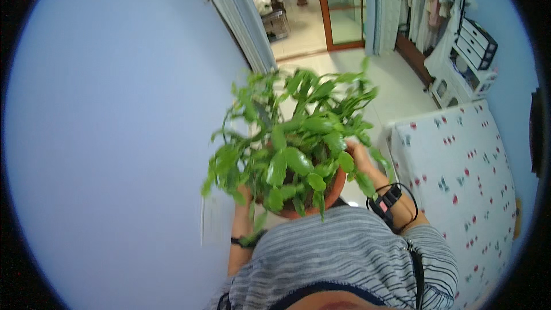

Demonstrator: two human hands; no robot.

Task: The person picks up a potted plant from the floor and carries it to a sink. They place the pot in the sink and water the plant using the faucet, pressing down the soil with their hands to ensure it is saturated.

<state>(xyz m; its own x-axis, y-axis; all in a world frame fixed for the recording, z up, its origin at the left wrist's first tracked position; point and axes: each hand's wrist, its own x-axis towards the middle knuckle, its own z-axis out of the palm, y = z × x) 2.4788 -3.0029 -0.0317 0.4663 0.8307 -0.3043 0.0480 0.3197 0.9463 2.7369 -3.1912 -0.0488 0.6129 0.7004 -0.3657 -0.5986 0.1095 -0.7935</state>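
A leafy potted plant with flat, jointed green stems like a holiday cactus (297, 161) is held before my torso. Its terracotta-coloured pot (338, 187) shows only along the near right rim. My right hand (358, 155) grips the pot's right side, with the fingers partly behind leaves. On the other side my left hand (244, 196) is mostly covered by foliage, its wrist and forearm coming up to the pot's left side. The pot's base is hidden.
A pale blue wall (116, 116) runs close along my left. At right lies a mattress with a cherry-print cover (456, 168). Ahead, a wood-framed glass door (344, 8) stands by a doorway. Hanging clothes (430, 4) and a white drawer unit (475, 43) are at far right.
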